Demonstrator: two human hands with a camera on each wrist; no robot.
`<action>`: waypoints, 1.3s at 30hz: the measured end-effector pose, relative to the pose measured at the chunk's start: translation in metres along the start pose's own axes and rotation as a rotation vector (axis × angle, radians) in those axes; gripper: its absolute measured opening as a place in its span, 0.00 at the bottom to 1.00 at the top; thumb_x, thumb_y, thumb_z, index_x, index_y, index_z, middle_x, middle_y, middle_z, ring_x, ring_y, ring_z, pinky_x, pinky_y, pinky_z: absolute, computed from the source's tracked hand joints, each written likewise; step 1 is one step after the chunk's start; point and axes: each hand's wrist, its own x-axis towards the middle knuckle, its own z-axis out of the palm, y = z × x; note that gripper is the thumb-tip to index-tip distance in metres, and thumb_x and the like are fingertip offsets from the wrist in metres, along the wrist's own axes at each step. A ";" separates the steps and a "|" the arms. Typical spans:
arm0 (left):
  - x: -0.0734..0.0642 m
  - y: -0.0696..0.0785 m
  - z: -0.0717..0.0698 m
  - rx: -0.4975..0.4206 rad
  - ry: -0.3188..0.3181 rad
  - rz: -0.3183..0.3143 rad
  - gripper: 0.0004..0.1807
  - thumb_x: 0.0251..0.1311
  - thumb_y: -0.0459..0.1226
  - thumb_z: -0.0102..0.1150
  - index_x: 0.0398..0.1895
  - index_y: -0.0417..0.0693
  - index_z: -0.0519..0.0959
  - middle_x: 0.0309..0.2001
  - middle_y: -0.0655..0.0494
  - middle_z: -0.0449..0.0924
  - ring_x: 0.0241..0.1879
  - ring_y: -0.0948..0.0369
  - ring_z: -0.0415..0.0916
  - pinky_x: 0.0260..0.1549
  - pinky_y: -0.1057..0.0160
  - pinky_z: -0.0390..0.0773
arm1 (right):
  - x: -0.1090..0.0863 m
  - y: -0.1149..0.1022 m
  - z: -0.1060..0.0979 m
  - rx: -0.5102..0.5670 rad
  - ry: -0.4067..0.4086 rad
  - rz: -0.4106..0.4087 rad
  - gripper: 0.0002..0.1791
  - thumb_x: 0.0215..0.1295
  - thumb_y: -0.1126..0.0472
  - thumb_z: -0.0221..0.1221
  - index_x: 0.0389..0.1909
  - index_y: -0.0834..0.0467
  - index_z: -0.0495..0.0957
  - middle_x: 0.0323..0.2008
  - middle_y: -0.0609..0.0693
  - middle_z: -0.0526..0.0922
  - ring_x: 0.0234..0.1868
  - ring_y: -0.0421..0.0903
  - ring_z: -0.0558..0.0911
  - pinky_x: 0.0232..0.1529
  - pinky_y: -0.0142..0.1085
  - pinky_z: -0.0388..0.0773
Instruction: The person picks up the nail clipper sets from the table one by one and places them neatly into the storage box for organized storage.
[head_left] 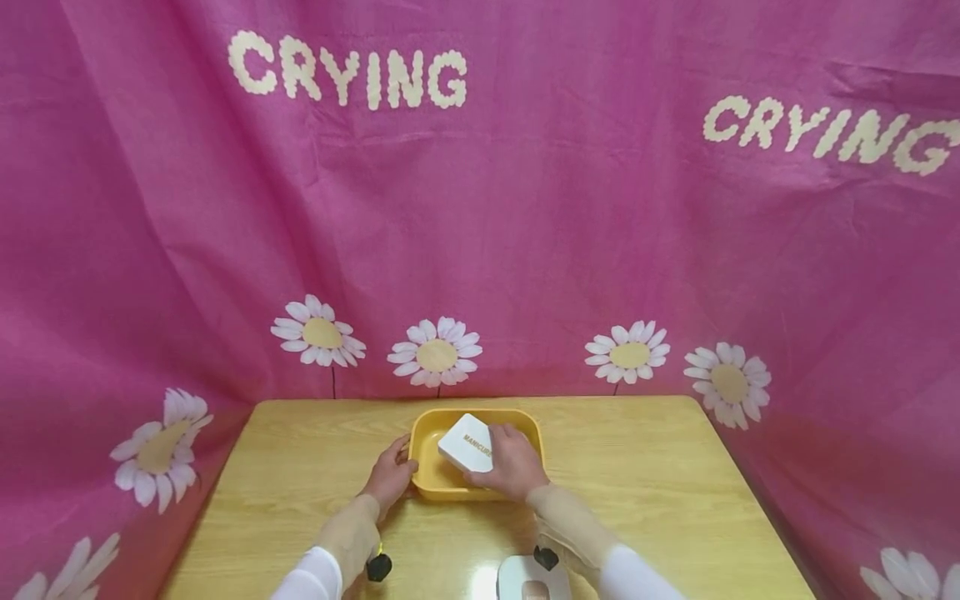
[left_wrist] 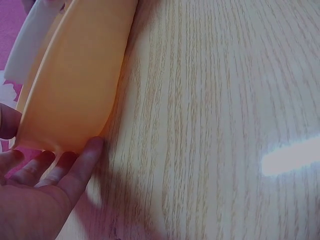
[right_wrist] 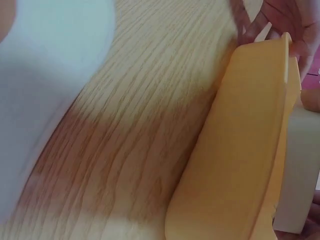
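A yellow plastic basin (head_left: 427, 483) with rounded corners stands on the wooden table. My left hand (head_left: 392, 477) holds its left end, with the thumb (left_wrist: 9, 122) at the rim and the fingers against the outer wall. My right hand (head_left: 516, 463) grips a white box (head_left: 463, 443) lettered "MANICURE", tilted over the basin's inside. Seen from the left wrist, the box (left_wrist: 31, 45) shows above the far rim. The right wrist view has the box (right_wrist: 300, 170) beyond the basin wall (right_wrist: 235, 150); whether it touches the bottom is hidden.
A pale rounded case (head_left: 517, 575) with a brownish window lies at the table's near edge, under the right forearm; its white corner (right_wrist: 60, 65) fills the left of the right wrist view. Behind the wooden table (head_left: 315, 442) hangs a pink flowered cloth (head_left: 525, 208).
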 end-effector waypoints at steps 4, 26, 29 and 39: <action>-0.001 0.001 0.000 0.004 0.016 -0.002 0.38 0.65 0.27 0.48 0.81 0.38 0.58 0.72 0.28 0.68 0.41 0.50 0.85 0.31 0.54 0.87 | 0.004 -0.005 0.008 -0.020 -0.017 0.022 0.38 0.42 0.38 0.77 0.46 0.60 0.77 0.34 0.46 0.73 0.33 0.42 0.72 0.34 0.35 0.75; 0.001 -0.002 0.000 -0.022 0.013 0.039 0.36 0.67 0.27 0.48 0.80 0.35 0.58 0.70 0.26 0.69 0.47 0.46 0.84 0.33 0.53 0.88 | 0.023 -0.044 0.049 -0.156 0.087 0.259 0.41 0.38 0.37 0.79 0.41 0.64 0.76 0.33 0.52 0.73 0.35 0.51 0.77 0.33 0.43 0.79; 0.000 -0.003 0.000 -0.031 0.008 0.046 0.35 0.68 0.27 0.48 0.80 0.34 0.58 0.70 0.25 0.68 0.48 0.46 0.84 0.34 0.53 0.88 | 0.025 -0.050 0.056 -0.193 0.084 0.263 0.42 0.37 0.36 0.79 0.41 0.65 0.77 0.33 0.53 0.74 0.37 0.52 0.77 0.35 0.43 0.79; -0.002 -0.010 0.002 -0.036 0.013 0.045 0.35 0.69 0.27 0.49 0.80 0.34 0.58 0.70 0.26 0.68 0.44 0.53 0.83 0.32 0.54 0.87 | 0.029 -0.066 0.068 -0.379 0.007 0.322 0.45 0.36 0.30 0.76 0.40 0.65 0.77 0.34 0.55 0.73 0.40 0.52 0.76 0.33 0.42 0.80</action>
